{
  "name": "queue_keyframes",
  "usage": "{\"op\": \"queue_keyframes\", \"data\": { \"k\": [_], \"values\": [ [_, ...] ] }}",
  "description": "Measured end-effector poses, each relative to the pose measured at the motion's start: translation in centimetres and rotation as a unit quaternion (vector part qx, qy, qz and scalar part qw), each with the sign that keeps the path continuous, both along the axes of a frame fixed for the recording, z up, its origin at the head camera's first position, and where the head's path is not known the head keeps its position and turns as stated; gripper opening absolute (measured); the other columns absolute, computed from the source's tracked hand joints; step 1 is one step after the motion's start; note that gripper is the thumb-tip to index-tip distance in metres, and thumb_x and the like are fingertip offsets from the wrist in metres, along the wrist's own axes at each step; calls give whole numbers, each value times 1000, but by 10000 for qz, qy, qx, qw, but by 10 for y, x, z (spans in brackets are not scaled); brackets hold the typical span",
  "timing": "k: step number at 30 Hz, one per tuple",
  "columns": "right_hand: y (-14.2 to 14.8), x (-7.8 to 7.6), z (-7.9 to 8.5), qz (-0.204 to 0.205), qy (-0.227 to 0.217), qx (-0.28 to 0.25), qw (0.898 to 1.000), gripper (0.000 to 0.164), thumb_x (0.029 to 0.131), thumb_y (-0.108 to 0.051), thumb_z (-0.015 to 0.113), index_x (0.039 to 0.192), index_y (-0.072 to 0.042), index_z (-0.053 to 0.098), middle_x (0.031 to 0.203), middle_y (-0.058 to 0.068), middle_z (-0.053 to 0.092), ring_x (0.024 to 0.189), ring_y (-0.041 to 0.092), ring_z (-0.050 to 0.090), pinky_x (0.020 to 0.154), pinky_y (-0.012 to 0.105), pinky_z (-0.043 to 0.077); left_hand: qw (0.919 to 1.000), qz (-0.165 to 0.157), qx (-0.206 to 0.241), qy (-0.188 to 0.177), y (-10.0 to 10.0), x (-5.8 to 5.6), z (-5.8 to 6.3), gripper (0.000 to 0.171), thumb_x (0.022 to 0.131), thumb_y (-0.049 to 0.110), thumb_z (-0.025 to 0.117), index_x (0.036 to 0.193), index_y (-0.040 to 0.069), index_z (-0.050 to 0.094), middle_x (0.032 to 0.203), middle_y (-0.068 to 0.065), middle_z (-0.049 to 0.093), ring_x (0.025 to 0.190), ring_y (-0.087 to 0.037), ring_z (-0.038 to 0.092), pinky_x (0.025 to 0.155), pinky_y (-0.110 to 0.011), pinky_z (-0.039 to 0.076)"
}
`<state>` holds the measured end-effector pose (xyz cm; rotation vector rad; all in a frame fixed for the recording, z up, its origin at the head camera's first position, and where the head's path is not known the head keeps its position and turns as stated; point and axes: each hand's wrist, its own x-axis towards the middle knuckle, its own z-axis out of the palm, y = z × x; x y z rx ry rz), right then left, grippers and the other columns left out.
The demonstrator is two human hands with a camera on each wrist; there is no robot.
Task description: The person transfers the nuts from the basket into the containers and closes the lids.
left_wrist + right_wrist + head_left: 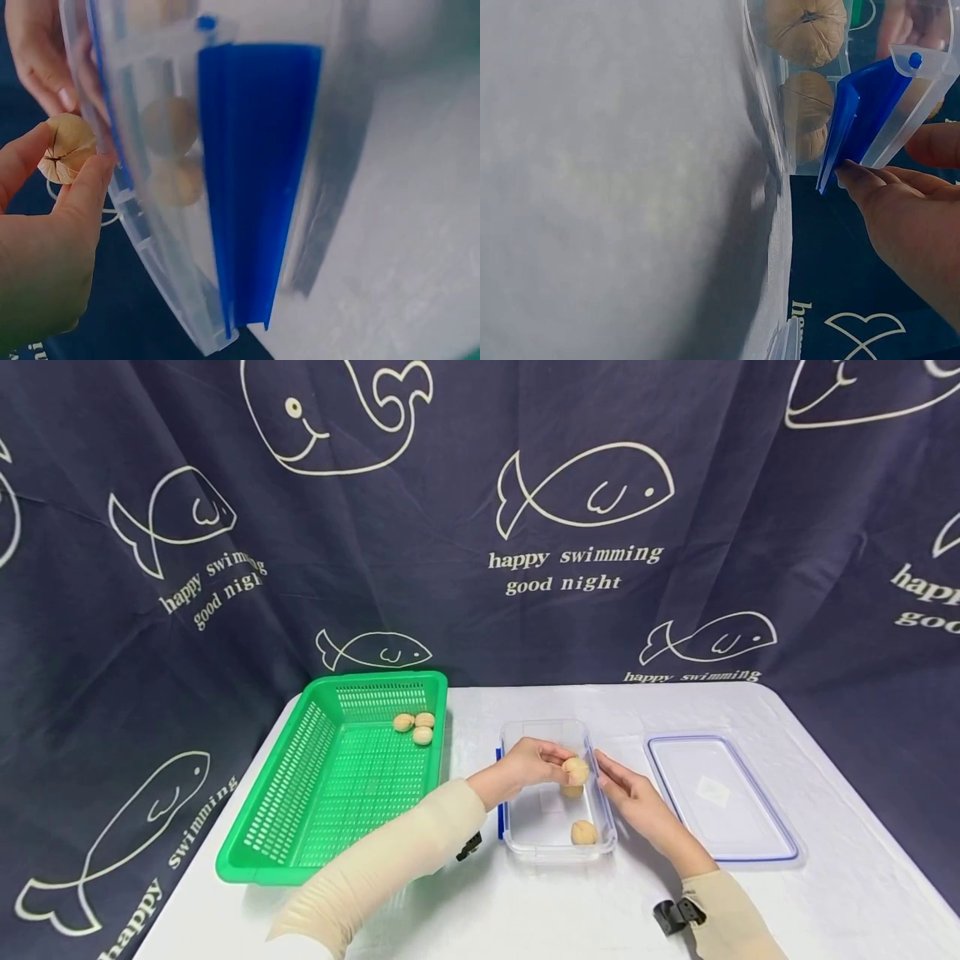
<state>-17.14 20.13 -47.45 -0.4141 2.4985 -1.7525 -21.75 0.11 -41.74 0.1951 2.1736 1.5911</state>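
Note:
My left hand (531, 763) pinches a walnut (576, 771) between thumb and fingertips, above the clear plastic box (525, 847). In the left wrist view, the held walnut (67, 148) shows its seam, beside the box rim. Inside the box, one walnut (583, 832) lies near the front and another (572, 791) is partly hidden below the held one. My right hand (637, 800) grips the box's right side, thumb at the rim and fingers against the outward-hanging blue latch (866, 101).
A green basket (255, 793) with three walnuts (423, 736) in its far right corner stands on the left of the white table (487, 902). The blue-edged box lid (742, 814) lies flat on the right. A dark fish-print curtain (450, 568) hangs behind.

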Motion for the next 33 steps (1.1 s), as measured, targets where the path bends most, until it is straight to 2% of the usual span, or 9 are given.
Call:
{"op": "queue_keyframes", "data": {
  "k": [4, 7, 11, 17, 23, 30, 33],
  "values": [
    [0, 1, 1, 28, 24, -47, 10000, 51, 103, -14, 45, 146, 9, 29, 149, 26, 31, 137, 37, 30, 109, 28, 28, 10000, -33, -22, -30, 2, 3, -9, 36, 72, -5, 80, 107, 1, 71, 90, -3, 72, 78, -8, 63, 76, -19, 53],
    [0, 1, 1, 36, 32, -61, 10000, 51, 103, -13, 45, 146, 9, 29, 149, 26, 31, 137, 37, 30, 108, 22, 28, 9999, -75, -93, -47, 4, 5, -12, 37, 72, -6, 80, 107, 0, 71, 89, -3, 72, 77, -8, 63, 76, -19, 52],
    [0, 1, 0, 43, 32, -84, 9999, 50, 103, -12, 45, 146, 9, 29, 148, 27, 31, 137, 38, 30, 101, 8, 27, 9997, -192, -124, -87, 5, 7, -13, 35, 73, -6, 78, 108, -1, 70, 93, -5, 72, 80, -8, 65, 81, -20, 52],
    [-1, 1, 0, 31, 51, -122, 9999, 50, 102, -10, 45, 145, 10, 29, 148, 27, 31, 137, 38, 30, 99, 6, 27, 9998, -179, -1, -7, 3, 2, -9, 33, 77, -5, 74, 109, -2, 69, 101, -11, 72, 87, -12, 68, 84, -22, 53],
    [0, 1, 1, -18, 102, 8, 9999, 50, 103, -11, 45, 146, 9, 29, 148, 27, 32, 136, 37, 31, 102, 11, 30, 9993, -41, 363, -9, -4, -9, 7, 31, 80, -4, 72, 110, -4, 69, 107, -18, 70, 91, -18, 69, 83, -25, 55],
    [-1, 1, 1, -27, 27, -81, 10000, 50, 103, -12, 45, 146, 8, 30, 149, 26, 31, 137, 35, 31, 100, 7, 28, 9959, 69, 895, 137, -25, -21, 37, 34, 85, -2, 69, 118, -6, 64, 114, -19, 67, 101, -22, 67, 87, -27, 54],
    [-2, 1, 1, -29, 20, -70, 10000, 50, 103, -12, 45, 146, 8, 30, 149, 25, 31, 137, 36, 30, 99, 6, 27, 9921, 238, 1209, 217, -38, -27, 50, 34, 87, -4, 66, 121, -6, 63, 118, -20, 65, 106, -24, 65, 89, -28, 53]
  ]
}}
